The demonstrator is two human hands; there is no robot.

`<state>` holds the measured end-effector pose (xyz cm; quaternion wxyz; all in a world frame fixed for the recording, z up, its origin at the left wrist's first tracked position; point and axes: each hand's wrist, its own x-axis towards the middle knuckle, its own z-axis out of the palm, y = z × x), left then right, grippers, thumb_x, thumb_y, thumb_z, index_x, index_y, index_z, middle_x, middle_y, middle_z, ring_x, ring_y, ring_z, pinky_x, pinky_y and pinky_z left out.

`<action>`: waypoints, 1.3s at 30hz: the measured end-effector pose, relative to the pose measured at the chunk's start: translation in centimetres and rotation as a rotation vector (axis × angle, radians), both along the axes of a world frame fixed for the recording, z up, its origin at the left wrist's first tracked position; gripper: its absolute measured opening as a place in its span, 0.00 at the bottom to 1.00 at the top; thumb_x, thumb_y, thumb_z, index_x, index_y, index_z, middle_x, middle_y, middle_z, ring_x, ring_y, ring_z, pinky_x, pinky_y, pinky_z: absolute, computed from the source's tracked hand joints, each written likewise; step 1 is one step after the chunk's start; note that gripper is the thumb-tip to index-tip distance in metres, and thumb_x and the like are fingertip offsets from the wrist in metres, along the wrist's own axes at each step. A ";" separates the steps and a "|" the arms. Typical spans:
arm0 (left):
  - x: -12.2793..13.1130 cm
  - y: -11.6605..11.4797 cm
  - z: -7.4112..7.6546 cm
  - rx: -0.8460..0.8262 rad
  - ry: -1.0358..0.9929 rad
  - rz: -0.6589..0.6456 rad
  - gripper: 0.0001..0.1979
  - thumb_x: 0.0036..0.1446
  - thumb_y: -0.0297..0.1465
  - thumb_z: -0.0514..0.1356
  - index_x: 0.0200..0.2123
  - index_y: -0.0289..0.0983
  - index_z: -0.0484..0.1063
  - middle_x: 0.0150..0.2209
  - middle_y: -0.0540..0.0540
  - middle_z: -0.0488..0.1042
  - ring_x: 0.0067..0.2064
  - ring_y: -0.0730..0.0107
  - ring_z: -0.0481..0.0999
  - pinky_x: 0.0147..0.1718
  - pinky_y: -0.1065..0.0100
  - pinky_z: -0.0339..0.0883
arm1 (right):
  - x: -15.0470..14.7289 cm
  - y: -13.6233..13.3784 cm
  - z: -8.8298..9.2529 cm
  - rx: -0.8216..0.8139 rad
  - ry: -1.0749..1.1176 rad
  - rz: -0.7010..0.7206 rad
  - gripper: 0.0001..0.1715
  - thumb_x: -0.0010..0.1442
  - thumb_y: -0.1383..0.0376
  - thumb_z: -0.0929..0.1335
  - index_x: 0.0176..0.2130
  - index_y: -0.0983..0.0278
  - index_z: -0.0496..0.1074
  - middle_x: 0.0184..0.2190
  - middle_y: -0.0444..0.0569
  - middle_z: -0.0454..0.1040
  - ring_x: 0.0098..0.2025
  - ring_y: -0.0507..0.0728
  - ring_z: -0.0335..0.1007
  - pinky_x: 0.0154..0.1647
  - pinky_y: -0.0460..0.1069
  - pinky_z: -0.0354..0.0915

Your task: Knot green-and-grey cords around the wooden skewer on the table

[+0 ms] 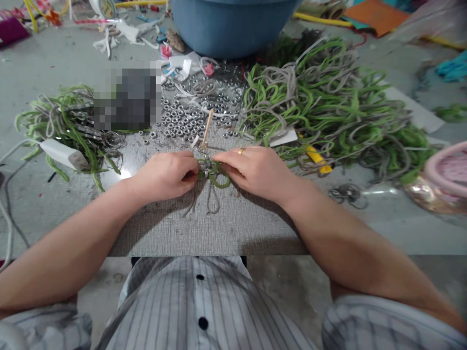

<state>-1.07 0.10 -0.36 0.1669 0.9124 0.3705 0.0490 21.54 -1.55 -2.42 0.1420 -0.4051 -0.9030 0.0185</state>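
At the front of the grey textured tabletop (164, 226), between the 2 hands, we locate the small bundle of green and grey cord (206, 165), fitted with silver-coloured metal pieces. 1 round green loop extends at its right side, and 1 narrow grey cord loop (213, 206) lies below it, toward the table edge.

We observe the left hand (164, 176) with its fingers curled and its thumb and forefinger together, clamped on the left edge of the bundle. The right hand (255, 170), wearing 1 gold-coloured finger ring (241, 151), has its fingers extended, with the forefinger touching the upper right of the bundle. We cannot tell whether the right thumb clamps the cord from below.

Directly beyond the bundle we find 1 thin light-brown stick (208, 126), slightly tilted. Behind and left of it, many small silver-coloured metal rings (178, 119) are scattered over the surface. To the right we note the large tangled heap of green and grey cords (302, 99), with 1 bright yellow elongated piece (318, 159) at its near edge. To the left we see the smaller pile of green and grey cords (47, 121), with 1 white oblong block (63, 153) in front. At the rear stands 1 large blue tub (233, 26).
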 end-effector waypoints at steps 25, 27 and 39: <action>-1.5 1.8 1.5 0.039 0.219 0.300 0.06 0.46 0.33 0.56 0.23 0.39 0.71 0.19 0.49 0.70 0.22 0.70 0.65 0.23 0.70 0.54 | -0.2 0.1 -0.3 -0.015 -0.019 0.138 0.17 0.64 0.69 0.61 0.47 0.61 0.76 0.36 0.48 0.79 0.32 0.54 0.70 0.32 0.49 0.57; -1.9 1.9 1.1 0.105 0.227 0.267 0.06 0.46 0.33 0.57 0.23 0.39 0.70 0.18 0.50 0.68 0.21 0.71 0.64 0.23 0.71 0.54 | -0.1 0.1 -0.3 -0.003 0.016 0.137 0.17 0.64 0.69 0.61 0.43 0.64 0.77 0.35 0.50 0.79 0.34 0.55 0.71 0.34 0.49 0.59; -1.3 1.2 2.5 0.029 0.536 0.327 0.12 0.50 0.35 0.51 0.31 0.38 0.72 0.28 0.44 0.73 0.32 0.61 0.74 0.29 0.65 0.63 | 0.0 0.3 -0.5 -0.055 0.083 0.107 0.17 0.64 0.68 0.59 0.44 0.65 0.76 0.36 0.52 0.79 0.36 0.56 0.73 0.35 0.49 0.62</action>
